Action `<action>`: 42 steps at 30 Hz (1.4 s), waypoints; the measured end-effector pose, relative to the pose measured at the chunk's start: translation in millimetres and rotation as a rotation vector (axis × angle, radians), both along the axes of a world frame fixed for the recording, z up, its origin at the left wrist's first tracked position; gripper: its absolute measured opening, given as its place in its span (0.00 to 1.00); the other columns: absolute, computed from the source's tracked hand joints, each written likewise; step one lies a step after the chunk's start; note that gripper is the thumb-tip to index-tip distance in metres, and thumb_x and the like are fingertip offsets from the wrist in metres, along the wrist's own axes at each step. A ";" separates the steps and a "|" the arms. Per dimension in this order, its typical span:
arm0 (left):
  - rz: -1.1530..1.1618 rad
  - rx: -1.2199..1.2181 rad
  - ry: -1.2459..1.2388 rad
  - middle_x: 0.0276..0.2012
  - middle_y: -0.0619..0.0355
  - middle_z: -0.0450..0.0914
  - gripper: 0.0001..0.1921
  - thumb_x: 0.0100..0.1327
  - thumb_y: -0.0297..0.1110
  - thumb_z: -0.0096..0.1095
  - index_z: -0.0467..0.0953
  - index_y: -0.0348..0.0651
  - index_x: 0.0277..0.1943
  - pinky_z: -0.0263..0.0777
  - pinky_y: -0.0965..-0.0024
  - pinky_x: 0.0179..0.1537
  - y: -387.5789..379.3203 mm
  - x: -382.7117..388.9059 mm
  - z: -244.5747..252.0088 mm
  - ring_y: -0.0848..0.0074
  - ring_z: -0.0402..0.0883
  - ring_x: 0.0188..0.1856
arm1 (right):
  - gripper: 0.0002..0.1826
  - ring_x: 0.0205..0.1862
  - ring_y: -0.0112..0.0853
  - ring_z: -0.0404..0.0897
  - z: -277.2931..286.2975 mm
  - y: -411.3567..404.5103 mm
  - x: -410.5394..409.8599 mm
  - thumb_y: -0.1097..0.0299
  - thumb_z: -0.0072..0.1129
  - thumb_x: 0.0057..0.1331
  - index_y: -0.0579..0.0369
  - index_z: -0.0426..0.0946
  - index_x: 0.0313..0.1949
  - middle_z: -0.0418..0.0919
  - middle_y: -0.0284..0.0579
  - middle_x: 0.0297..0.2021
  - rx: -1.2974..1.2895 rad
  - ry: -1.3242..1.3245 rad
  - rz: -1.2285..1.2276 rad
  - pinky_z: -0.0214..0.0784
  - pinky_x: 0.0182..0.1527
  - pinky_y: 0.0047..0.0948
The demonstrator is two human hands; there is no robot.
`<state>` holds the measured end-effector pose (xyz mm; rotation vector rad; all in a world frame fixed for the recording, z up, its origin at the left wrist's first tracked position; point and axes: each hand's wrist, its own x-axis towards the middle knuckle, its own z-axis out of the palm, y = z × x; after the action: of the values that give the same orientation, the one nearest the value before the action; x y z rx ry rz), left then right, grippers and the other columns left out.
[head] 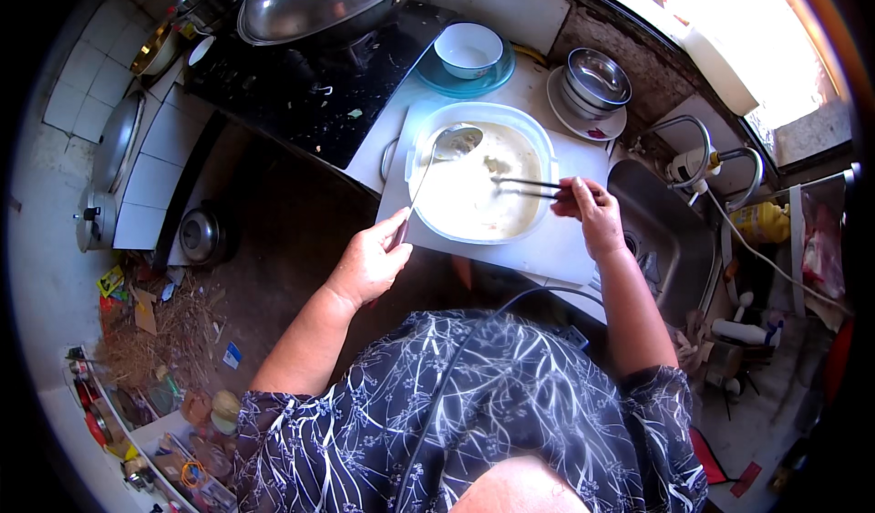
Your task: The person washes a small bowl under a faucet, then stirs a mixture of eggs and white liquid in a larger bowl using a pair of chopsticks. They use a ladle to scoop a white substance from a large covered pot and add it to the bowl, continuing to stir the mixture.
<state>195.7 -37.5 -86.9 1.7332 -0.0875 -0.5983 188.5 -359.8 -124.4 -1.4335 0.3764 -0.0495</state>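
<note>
My left hand (372, 257) grips the handle of a metal ladle (459, 142), whose bowl rests over the left side of a translucent plastic tub (543, 137). A pale, creamy liquid (478, 202) with small bits in it fills much of the tub. In my right hand (593, 211) is a pair of dark chopsticks (530, 183), their tips at the liquid near the middle of the tub. Beneath the tub lies a white cutting board (574, 260) on the counter.
A black stovetop (294, 103) with a large lidded wok (328, 0) is at upper left. Behind the tub are an enamel bowl (468, 45) on teal plates and stacked metal bowls (596, 79). To the right is a sink (673, 239) with a faucet (742, 164). A dark cable (444, 390) crosses my shirt.
</note>
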 end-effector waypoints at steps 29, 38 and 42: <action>-0.103 -0.656 0.655 0.25 0.55 0.71 0.20 0.63 0.27 0.44 0.60 0.31 0.57 0.68 0.83 0.17 -14.4 -0.7 -3.2 0.80 0.70 0.15 | 0.14 0.30 0.35 0.80 7.3 -16.6 -23.5 0.61 0.46 0.67 0.61 0.71 0.39 0.77 0.48 0.30 0.173 -0.221 -0.198 0.75 0.36 0.32; -0.095 -0.461 0.430 0.23 0.57 0.73 0.25 0.60 0.24 0.46 0.57 0.32 0.61 0.66 0.85 0.17 -3.0 -3.9 7.4 0.83 0.69 0.14 | 0.14 0.29 0.34 0.79 13.1 -5.3 -12.2 0.62 0.46 0.67 0.62 0.72 0.38 0.77 0.48 0.30 0.144 -0.264 -0.129 0.75 0.36 0.31; -0.060 -0.358 0.363 0.22 0.57 0.73 0.25 0.60 0.24 0.46 0.57 0.33 0.61 0.65 0.85 0.16 3.0 -4.1 4.5 0.84 0.68 0.14 | 0.14 0.29 0.34 0.80 24.7 -10.9 -13.0 0.63 0.45 0.67 0.63 0.72 0.38 0.77 0.48 0.29 0.034 -0.238 -0.121 0.75 0.36 0.31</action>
<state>191.6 -34.5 -82.4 1.2609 0.0098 -0.8757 175.6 -370.7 -99.7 -1.3525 0.2661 -0.3077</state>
